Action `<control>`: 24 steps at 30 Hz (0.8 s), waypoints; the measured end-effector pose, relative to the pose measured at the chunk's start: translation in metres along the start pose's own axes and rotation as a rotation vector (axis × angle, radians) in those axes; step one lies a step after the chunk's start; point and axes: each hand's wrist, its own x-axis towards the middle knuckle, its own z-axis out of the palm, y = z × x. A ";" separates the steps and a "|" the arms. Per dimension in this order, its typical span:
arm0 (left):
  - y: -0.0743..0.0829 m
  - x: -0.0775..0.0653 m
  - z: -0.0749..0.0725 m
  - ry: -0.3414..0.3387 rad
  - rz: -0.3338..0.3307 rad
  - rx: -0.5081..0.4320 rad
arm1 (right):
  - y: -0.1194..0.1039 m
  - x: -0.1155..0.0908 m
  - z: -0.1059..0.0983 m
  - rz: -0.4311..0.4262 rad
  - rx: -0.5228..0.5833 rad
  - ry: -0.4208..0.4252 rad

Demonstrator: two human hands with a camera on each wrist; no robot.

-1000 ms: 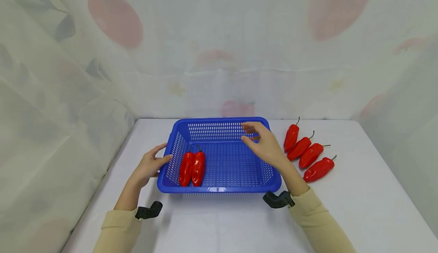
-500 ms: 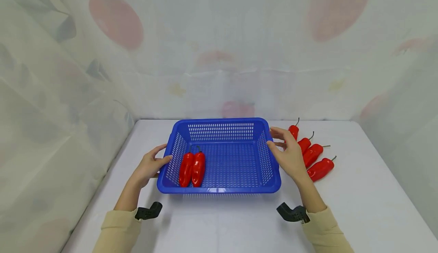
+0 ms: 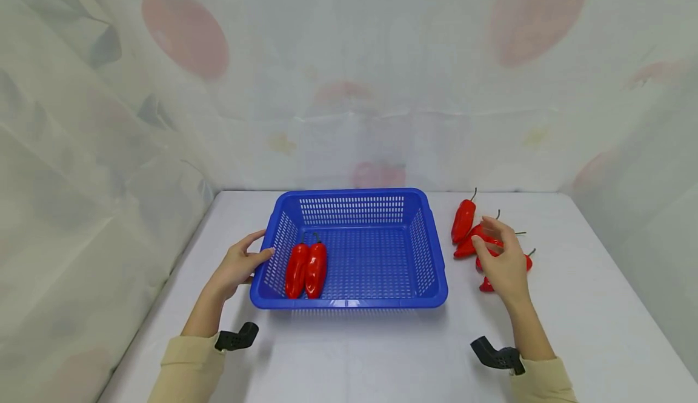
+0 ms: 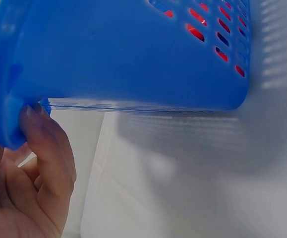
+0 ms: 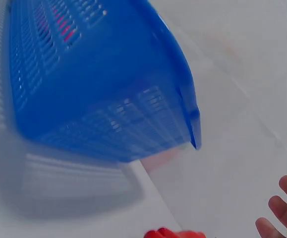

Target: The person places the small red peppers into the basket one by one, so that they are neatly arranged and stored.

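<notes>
A blue plastic basket [image 3: 357, 303] with slotted walls stands on the table. Two red peppers, a left one [image 3: 297, 271] and a right one [image 3: 316, 269], lie side by side in its left part. My left hand [image 3: 240, 262] grips the basket's left rim, thumb on top; the left wrist view shows its fingers [image 4: 49, 148] under the rim. Above the loose red peppers to the right of the basket hovers my right hand [image 3: 504, 263], fingers spread and holding nothing. It partly covers several of them; the farthest pepper [image 3: 463, 221] shows whole.
The white table [image 3: 589, 330] reaches back to a pale printed curtain [image 3: 349, 88]. More of this cloth hangs at the left and right sides. A black wrist camera [image 3: 496, 354] sits on the right forearm, another black camera [image 3: 237, 336] on the left.
My right hand has moved from above the basket's right part, past its right rim, to over the loose peppers. The left hand and the basket have stayed in place.
</notes>
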 end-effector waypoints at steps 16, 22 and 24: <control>0.001 0.000 0.001 0.004 -0.005 0.006 | 0.044 -0.017 -0.036 0.232 -0.166 0.072; 0.001 0.000 0.000 0.007 -0.010 0.006 | 0.028 -0.023 -0.049 0.352 -0.164 0.061; 0.001 0.000 0.000 0.007 -0.010 0.006 | 0.015 -0.024 -0.054 0.390 -0.162 0.057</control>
